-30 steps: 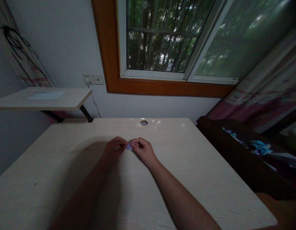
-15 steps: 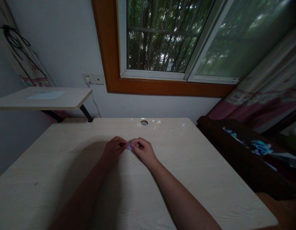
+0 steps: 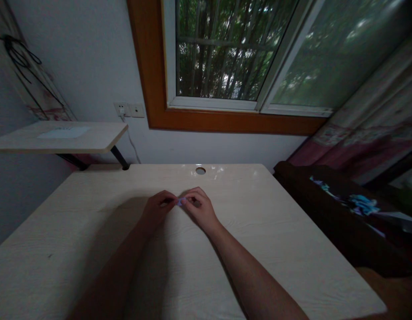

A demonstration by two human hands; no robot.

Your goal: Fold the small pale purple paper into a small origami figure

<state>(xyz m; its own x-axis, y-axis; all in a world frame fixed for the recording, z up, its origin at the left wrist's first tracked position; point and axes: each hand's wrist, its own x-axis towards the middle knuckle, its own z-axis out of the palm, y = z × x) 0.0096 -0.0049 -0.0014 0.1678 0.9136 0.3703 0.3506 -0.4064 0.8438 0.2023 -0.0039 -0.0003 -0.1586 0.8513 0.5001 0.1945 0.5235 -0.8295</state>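
Note:
Between the fingertips of both hands is a small lavender piece (image 3: 180, 202), thin and angular like folded paper; its exact kind is too small to make out. My left hand (image 3: 158, 207) pinches its left end between thumb and forefinger. On the other side, my right hand (image 3: 200, 208) grips the right end with thumb and fingers, covering part of it. Both hands are close together, low over the pale wood-grain desk (image 3: 259, 249), and their shadow falls to the left.
A raised shelf (image 3: 102, 133) on black legs stands at the back left, with a sheet of paper (image 3: 64, 132) on it. A round cable hole (image 3: 200, 171) lies near the desk's back edge. Dark furniture (image 3: 326, 213) with blue cloth (image 3: 364, 204) is at the right.
The right fingers have shifted slightly on the lavender piece, the index finger lifting a little. Less of the piece shows below the fingertips. The left hand is almost still.

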